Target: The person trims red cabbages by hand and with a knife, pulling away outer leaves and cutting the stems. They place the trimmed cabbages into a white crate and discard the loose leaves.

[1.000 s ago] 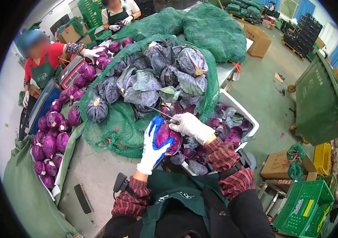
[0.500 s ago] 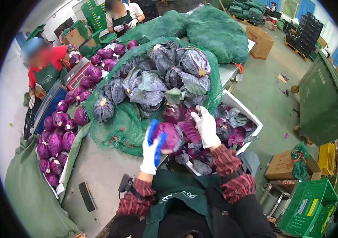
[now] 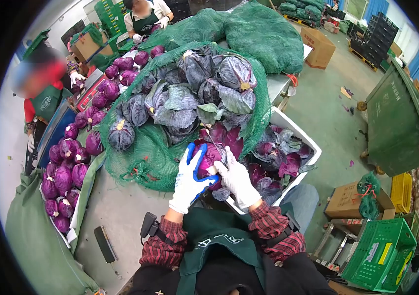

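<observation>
Hands: two. The left hand (image 3: 189, 181), in a white knit glove with blue coating, is partly open, fingers spread and pointing forward, curved around the left side of one glossy purple round cabbage (image 3: 210, 156). The right hand (image 3: 237, 181), in a plain white glove, is angled forward and inward with bent fingers, its thumb near the pale cut stem; whether it grips anything cannot be told. Both forearms extend forward from the body and converge at the cabbage, which is held above the near edge of one open green mesh bag (image 3: 162, 169).

The bag bears a heap of dark purple leafy cabbages (image 3: 182, 101), roughly a dozen; overlap prevents an exact count. To its right: one white rectangular tub (image 3: 304, 140) containing loose purple leaves. Behind it: two filled green mesh sacks (image 3: 264, 37) (image 3: 189, 30).

To its left: more than twenty trimmed purple cabbages (image 3: 63, 179). Near them, on the grey metal table (image 3: 130, 211): one long black object (image 3: 105, 245).

Beyond the table: two co-workers, one in red sleeves (image 3: 47, 101), one in a white top (image 3: 145, 22). Right floor area: one green wheeled bin (image 3: 399, 123).
</observation>
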Demonstrator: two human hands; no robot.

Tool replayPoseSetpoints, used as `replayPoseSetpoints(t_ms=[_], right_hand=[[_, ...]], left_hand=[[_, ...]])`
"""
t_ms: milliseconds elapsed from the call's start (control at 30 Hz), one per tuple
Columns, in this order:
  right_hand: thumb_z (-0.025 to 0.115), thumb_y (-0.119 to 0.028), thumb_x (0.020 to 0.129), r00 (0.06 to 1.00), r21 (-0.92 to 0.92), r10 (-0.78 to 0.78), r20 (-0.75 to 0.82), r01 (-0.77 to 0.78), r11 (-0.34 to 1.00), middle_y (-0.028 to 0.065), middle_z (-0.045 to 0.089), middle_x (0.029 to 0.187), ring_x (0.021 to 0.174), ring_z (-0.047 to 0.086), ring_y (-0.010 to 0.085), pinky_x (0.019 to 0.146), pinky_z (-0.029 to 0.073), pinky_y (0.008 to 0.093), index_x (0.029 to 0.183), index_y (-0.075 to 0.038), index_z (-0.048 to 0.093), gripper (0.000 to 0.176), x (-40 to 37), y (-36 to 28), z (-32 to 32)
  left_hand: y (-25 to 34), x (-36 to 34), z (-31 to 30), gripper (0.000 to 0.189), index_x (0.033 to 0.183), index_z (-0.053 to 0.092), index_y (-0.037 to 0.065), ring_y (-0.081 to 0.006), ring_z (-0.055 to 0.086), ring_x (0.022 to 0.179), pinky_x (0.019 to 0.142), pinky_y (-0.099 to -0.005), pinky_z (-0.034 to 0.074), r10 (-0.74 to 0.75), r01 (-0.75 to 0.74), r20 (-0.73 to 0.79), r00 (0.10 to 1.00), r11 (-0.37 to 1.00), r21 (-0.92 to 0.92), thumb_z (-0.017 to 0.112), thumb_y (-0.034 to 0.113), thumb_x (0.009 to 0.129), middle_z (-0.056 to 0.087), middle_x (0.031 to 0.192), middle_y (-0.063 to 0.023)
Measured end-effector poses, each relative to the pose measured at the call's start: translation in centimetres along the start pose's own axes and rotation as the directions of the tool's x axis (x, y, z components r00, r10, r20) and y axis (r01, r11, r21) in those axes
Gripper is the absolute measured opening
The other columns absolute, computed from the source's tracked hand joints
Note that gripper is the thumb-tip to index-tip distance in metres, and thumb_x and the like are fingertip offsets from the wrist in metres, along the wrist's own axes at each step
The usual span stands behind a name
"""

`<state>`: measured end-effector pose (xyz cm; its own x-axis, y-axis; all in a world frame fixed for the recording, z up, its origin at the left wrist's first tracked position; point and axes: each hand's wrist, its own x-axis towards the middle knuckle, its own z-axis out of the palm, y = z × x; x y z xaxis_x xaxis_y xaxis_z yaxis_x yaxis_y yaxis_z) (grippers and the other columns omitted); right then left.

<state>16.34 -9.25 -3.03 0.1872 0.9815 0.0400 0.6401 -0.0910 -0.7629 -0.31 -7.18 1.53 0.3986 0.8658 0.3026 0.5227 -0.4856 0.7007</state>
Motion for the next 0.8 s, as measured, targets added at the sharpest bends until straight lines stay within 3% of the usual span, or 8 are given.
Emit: replayPoseSetpoints(t_ms=[133, 200, 267, 333, 400, 533, 600, 800], right_hand=[[0.054, -0.031, 0.094, 0.997, 0.256, -0.070, -0.018, 0.073, 0.964, 0.0215, 0.064, 0.081, 0.077, 0.064, 0.0400, 0.068, 0.051, 0.0461, 0.121, -0.008, 0.056, 0.036, 1.0, 1.7, -0.4], [0.055, -0.024, 0.092, 0.987, 0.035, -0.064, -0.145, 0.070, 0.997, 0.0187, 0.065, 0.080, 0.078, 0.064, 0.0390, 0.069, 0.051, 0.0474, 0.098, -0.007, 0.060, 0.019, 2.2, 2.0, -0.5], [0.055, -0.021, 0.091, 0.934, -0.017, -0.079, -0.347, 0.078, 0.997, 0.0199, 0.066, 0.083, 0.077, 0.064, 0.0398, 0.069, 0.051, 0.0479, 0.096, -0.006, 0.060, 0.017, 4.0, 4.4, -0.1], [0.055, -0.020, 0.090, 0.941, 0.012, 0.228, -0.251, -0.233, 0.972, 0.0197, 0.067, 0.083, 0.077, 0.065, 0.0400, 0.070, 0.052, 0.0481, 0.098, -0.005, 0.060, 0.018, 6.0, 8.8, 0.2], [0.060, -0.017, 0.088, 0.903, 0.081, 0.131, -0.409, -0.107, 0.991, 0.0181, 0.068, 0.099, 0.090, 0.066, 0.0367, 0.078, 0.052, 0.0438, 0.107, -0.003, 0.059, 0.024, 4.2, 7.6, -1.4], [0.070, -0.030, 0.084, 0.986, 0.404, -0.113, -0.121, 0.153, 0.902, 0.0175, 0.068, 0.103, 0.090, 0.068, 0.0284, 0.079, 0.052, 0.0354, 0.117, 0.000, 0.058, 0.046, 1.7, -0.3, -2.8], [0.071, -0.032, 0.083, 0.975, 0.297, 0.064, 0.211, -0.126, 0.947, 0.0180, 0.067, 0.090, 0.075, 0.068, 0.0239, 0.070, 0.052, 0.0333, 0.113, 0.006, 0.056, 0.051, 2.1, -2.3, -3.2], [0.068, -0.022, 0.084, 0.930, 0.433, 0.028, 0.366, -0.197, 0.880, 0.0060, 0.057, 0.070, 0.058, 0.055, 0.0119, 0.051, 0.044, 0.0284, 0.103, 0.002, 0.053, 0.034, 2.1, -4.2, -6.0]], left_hand=[[-1.4, 0.4, -0.3, 0.088, 0.140, 0.048, 0.014, -0.0384, 0.035, 0.136, 0.110, -0.0443, 0.033, 0.003, -0.003, -0.013, 1.000, 1.000, 0.007, 0.085, 0.034, 0.063, 0.032, 0.150, -0.0211], [-2.4, 0.8, -0.9, 0.089, 0.140, 0.048, 0.014, -0.0360, 0.035, 0.137, 0.111, -0.0435, 0.033, 0.039, -0.036, 0.042, 0.998, 0.997, -0.074, 0.086, 0.034, 0.062, 0.033, 0.150, -0.0198], [-4.3, 0.9, -1.5, 0.088, 0.140, 0.048, 0.011, -0.0302, 0.036, 0.137, 0.113, -0.0410, 0.031, 0.033, -0.016, 0.068, 0.997, 0.973, -0.232, 0.087, 0.029, 0.063, 0.037, 0.148, -0.0171], [-5.6, 0.9, -1.9, 0.088, 0.141, 0.046, 0.008, -0.0287, 0.037, 0.137, 0.113, -0.0397, 0.030, -0.082, 0.122, 0.100, 0.992, 0.857, -0.500, 0.086, 0.026, 0.065, 0.038, 0.147, -0.0162], [-5.9, 1.1, -2.4, 0.088, 0.141, 0.045, 0.006, -0.0288, 0.035, 0.138, 0.114, -0.0389, 0.029, -0.089, 0.137, 0.116, 0.989, 0.840, -0.525, 0.086, 0.026, 0.065, 0.038, 0.147, -0.0159], [-4.5, 0.9, -2.2, 0.088, 0.141, 0.046, 0.009, -0.0303, 0.033, 0.139, 0.114, -0.0407, 0.030, 0.005, 0.023, 0.113, 0.994, 0.968, -0.250, 0.086, 0.026, 0.065, 0.035, 0.149, -0.0168], [-3.2, 0.9, -2.1, 0.089, 0.142, 0.047, 0.013, -0.0320, 0.033, 0.139, 0.113, -0.0418, 0.031, 0.031, -0.009, 0.133, 0.991, 0.986, -0.169, 0.086, 0.028, 0.063, 0.033, 0.150, -0.0180], [-0.6, 0.0, -0.6, 0.090, 0.144, 0.043, 0.020, -0.0383, 0.029, 0.140, 0.112, -0.0461, 0.030, -0.024, 0.018, 0.086, 0.996, 0.997, 0.076, 0.082, 0.036, 0.065, 0.027, 0.153, -0.0188]])
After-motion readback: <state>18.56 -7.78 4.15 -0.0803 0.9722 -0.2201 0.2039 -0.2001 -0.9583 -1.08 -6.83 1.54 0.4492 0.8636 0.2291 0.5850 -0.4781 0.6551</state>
